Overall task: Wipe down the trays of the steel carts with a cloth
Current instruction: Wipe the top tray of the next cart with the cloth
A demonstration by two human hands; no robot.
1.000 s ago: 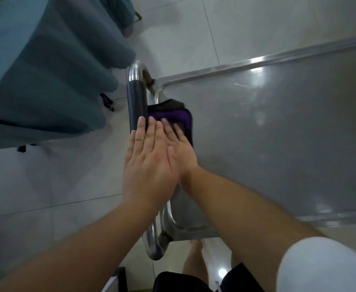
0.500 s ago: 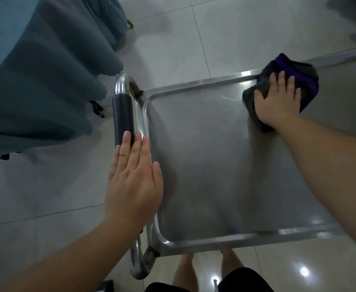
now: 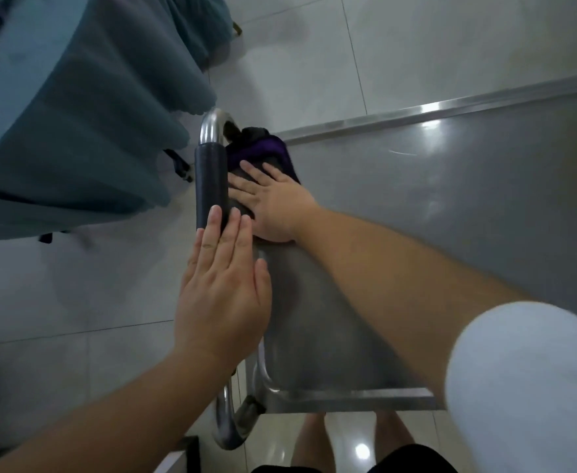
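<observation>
Right hand (image 3: pixel 273 206) lay flat on the cloth (image 3: pixel 263 153), fingers straight and spread, palm down; an open grip that pressed rather than clutched. The cloth, dark with a purple band, sat bunched in the far left corner of the steel tray (image 3: pixel 434 206), against the tray's left rim and just beside the handle's black sleeve (image 3: pixel 211 186). Part of the cloth was hidden under the palm, so how far it spread there could not be told.

Left hand (image 3: pixel 222 288) was also open, fingers straight and held together, thumb out to the right. Its fingertips (image 3: pixel 214 216) touched the lower end of the black sleeve; the palm appeared to rest over the chrome handle bar (image 3: pixel 224 428) and the tray's left rim, though the contact beneath it was out of sight.

A teal draped cloth (image 3: pixel 75 131) hung to the left over the tiled floor (image 3: pixel 417 46). A white short sleeve (image 3: pixel 526 387) showed on the right arm.
</observation>
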